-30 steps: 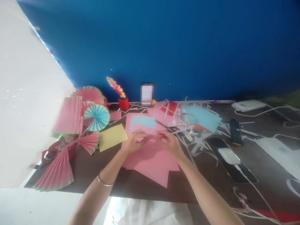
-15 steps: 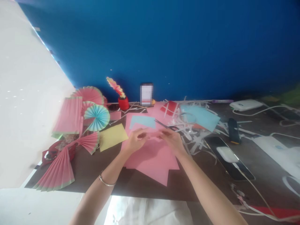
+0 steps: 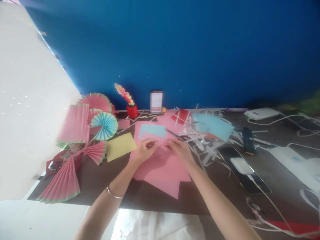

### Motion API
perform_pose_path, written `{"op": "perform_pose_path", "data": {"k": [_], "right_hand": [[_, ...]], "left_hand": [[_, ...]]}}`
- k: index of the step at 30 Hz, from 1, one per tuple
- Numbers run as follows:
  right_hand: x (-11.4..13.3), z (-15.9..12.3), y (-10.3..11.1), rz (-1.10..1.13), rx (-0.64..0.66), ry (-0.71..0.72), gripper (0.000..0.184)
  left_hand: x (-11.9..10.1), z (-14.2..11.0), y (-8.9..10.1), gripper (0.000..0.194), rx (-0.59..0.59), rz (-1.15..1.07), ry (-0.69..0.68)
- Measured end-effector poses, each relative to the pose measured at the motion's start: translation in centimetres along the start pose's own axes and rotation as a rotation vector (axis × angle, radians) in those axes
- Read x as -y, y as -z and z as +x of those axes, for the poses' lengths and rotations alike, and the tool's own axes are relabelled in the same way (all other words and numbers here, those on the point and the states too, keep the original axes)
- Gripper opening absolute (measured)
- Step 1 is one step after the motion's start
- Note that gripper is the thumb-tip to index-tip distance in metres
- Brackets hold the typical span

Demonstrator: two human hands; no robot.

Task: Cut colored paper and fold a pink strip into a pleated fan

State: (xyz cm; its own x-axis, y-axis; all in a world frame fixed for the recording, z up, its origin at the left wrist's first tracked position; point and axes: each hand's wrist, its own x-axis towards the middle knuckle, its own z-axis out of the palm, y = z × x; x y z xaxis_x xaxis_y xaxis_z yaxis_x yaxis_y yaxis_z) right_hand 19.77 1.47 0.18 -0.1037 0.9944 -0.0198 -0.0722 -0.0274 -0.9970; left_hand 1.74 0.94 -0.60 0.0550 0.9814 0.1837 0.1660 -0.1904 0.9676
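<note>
My left hand and my right hand are close together over the pink paper sheets. Both have their fingers closed on a small piece of pink paper, which blends with the sheets beneath, so its shape is hard to make out. Just beyond my fingers lies a light blue paper. A pair of scissors rests beyond my right hand, blades pointing left. Left of my left hand is a yellow sheet.
Pleated pink paper fans and a blue rosette fill the left side. A red pot stands at the back. White paper strips, a blue sheet, a phone and cables lie to the right.
My right hand has shifted slightly left, closer to my left hand. The small pink paper stays between them, and the view has tilted a little.
</note>
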Motion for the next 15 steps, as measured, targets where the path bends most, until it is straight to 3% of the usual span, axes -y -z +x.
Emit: {"op": "perform_pose_path", "data": {"k": [3, 9, 15], "right_hand": [[0.1, -0.2, -0.2, -0.067, -0.023, 0.013, 0.031], [0.6, -0.9, -0.3, -0.225, -0.195, 0.192, 0.03], [0.4, -0.5, -0.4, -0.246, -0.062, 0.137, 0.03]], "left_hand": [[0.1, 0.1, 0.0, 0.028, 0.0, -0.011, 0.005], [-0.9, 0.2, 0.0, 0.033, 0.073, -0.184, 0.143], [-0.1, 0.8, 0.6, 0.03, 0.066, -0.192, 0.186]]}}
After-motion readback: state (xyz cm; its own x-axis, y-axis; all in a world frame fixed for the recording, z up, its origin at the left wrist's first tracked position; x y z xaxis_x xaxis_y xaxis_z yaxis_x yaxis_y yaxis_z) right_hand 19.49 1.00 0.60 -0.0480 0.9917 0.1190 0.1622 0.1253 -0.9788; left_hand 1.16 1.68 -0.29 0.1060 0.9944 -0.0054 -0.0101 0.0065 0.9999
